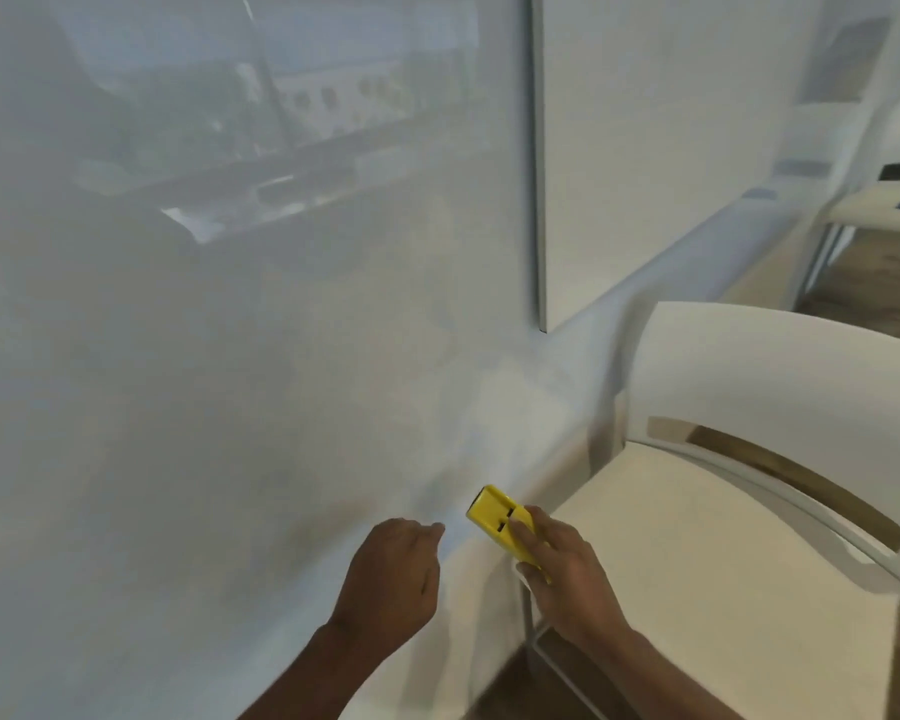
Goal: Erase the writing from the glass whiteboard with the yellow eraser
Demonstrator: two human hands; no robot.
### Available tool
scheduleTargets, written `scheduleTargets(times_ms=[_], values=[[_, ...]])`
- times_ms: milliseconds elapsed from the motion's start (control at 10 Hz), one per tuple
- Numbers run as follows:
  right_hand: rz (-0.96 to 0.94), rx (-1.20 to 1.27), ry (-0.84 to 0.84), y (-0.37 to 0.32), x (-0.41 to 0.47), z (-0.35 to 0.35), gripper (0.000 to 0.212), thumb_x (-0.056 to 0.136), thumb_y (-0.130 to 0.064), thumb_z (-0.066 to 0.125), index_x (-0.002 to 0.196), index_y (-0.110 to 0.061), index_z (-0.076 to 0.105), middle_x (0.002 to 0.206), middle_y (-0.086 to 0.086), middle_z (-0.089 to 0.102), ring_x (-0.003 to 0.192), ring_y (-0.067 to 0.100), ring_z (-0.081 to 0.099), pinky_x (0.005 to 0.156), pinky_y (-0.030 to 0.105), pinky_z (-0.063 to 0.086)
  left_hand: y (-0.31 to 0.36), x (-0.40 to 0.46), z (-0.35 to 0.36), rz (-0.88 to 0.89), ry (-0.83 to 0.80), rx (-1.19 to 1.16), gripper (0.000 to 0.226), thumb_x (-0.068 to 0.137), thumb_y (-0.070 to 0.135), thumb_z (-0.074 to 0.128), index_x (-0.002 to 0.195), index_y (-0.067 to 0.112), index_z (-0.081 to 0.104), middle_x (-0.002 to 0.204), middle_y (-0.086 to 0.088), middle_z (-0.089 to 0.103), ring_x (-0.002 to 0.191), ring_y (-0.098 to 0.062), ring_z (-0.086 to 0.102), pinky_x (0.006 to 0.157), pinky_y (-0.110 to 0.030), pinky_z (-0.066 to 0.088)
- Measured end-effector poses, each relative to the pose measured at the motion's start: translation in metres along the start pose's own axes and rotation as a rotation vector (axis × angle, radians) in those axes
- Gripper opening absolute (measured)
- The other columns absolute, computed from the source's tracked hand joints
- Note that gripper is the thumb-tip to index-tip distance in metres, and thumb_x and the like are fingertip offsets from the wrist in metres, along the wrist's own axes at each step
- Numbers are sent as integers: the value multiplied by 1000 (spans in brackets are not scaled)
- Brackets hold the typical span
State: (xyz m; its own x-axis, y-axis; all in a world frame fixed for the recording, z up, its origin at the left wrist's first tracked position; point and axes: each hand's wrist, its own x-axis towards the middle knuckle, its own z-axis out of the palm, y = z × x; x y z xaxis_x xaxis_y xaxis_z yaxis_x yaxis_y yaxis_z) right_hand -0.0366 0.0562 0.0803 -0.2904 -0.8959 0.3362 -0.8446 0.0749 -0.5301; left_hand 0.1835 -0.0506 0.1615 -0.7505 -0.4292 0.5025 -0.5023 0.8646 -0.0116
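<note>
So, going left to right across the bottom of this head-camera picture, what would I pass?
Glass whiteboard → left hand, empty and loosely curled → yellow eraser → right hand, with its grip on the eraser → white chair.

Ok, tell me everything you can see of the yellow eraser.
The yellow eraser is a small oblong block, seemingly smooth plastic, with two dark slots on its upturned face. It lies tilted, its far end pointing up-left toward the glass whiteboard. The right hand grips its near end, fingers over the top. Whether it touches the board is unclear.
</note>
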Motion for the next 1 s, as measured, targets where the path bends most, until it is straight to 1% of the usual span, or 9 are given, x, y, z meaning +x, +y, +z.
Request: scheduleTargets(times_ms=[100,200,300,400,500,600,700,800,1000], values=[[61,-38,-35,23,-11,-2,66,71,-10,87,132,-24,67,138,15,63,104,42,69,82,46,60,15,10,23,-4,-76,-81,29,84,13,56,101,8,80,88,-5,78,79,-25,76,75,-31,63],[164,-143,-110,61,-23,-3,61,81,-16,80,138,-25,62,147,14,56,114,43,64,93,47,57,37,21,56,-7,-218,-165,29,75,5,79,103,7,79,98,-7,79,87,-24,77,77,-33,63],[263,-184,-188,87,-29,-2,58,89,-22,71,144,-27,55,155,10,47,125,41,57,103,46,50,50,24,79,-16,-313,-209,35,77,8,83,111,6,78,110,-11,78,98,-27,77,87,-39,64],[380,-224,-272,129,-34,0,58,95,-28,63,151,-31,45,161,6,38,134,38,48,111,43,44,69,29,117,-32,-463,-250,42,98,23,63,138,9,64,144,-13,62,132,-32,60,112,-46,50],[450,-237,-318,151,-37,4,59,98,-30,60,153,-32,40,164,3,32,140,34,42,114,40,41,77,28,142,-27,-593,-166,52,106,34,45,155,15,44,165,-10,37,153,-28,35,126,-43,31],[514,-248,-398,177,-41,13,59,101,-29,54,156,-32,34,166,1,27,143,31,38,115,36,38,85,20,173,-25,-691,-104,59,107,43,39,160,19,31,171,-9,21,158,-27,21,130,-42,20],[520,-228,-438,184,-45,21,58,102,-24,50,157,-30,32,166,2,26,144,31,36,116,36,36,88,12,182,-38,-714,-101,60,105,45,43,159,19,35,169,-11,25,156,-29,26,129,-43,25],[517,-219,-461,190,-47,32,58,103,-22,47,158,-28,29,167,4,23,146,30,34,119,35,31,82,0,186,-38,-648,-137,57,91,39,70,140,12,61,151,-18,54,137,-36,56,111,-47,49],[504,-280,-476,188,-45,34,61,104,-29,46,160,-26,22,170,5,13,151,26,26,123,35,23,67,-17,186,-62,-559,-90,59,78,37,83,130,12,69,138,-18,65,123,-36,67,98,-45,56]])
